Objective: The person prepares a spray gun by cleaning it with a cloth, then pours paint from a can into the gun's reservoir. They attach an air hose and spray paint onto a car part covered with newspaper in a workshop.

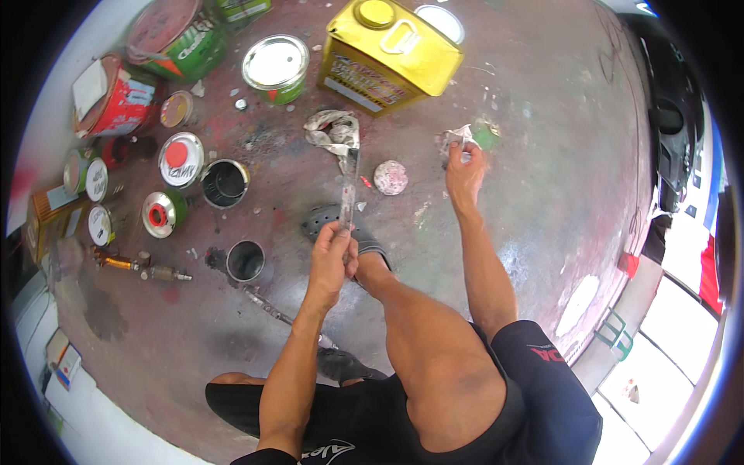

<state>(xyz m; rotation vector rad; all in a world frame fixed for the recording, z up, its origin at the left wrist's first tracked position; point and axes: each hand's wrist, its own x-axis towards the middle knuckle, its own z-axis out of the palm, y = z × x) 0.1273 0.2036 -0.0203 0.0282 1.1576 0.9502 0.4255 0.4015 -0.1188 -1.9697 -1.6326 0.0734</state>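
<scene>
My left hand (333, 260) is closed round the lower end of a flat, paint-smeared stirring stick (348, 190). The stick points away from me, its far end overlapping a crumpled dirty white rag (329, 133) in the view. Further right, my right hand (466, 174) pinches a crumpled whitish piece of cloth or paper (459, 136) low over the floor. I cannot tell which of the two it is. Between my hands a round, paint-spotted lid or disc (390, 177) lies on the floor.
A yellow metal can (387, 58) and a silver-lidded tin (275, 66) stand ahead. Several paint tins, including a red one (124, 97), crowd the left. Two open cups (225, 184) (246, 261), a spray gun (139, 265) and another stick (271, 308) are nearer. My shoe (322, 221) is beside the stirring stick.
</scene>
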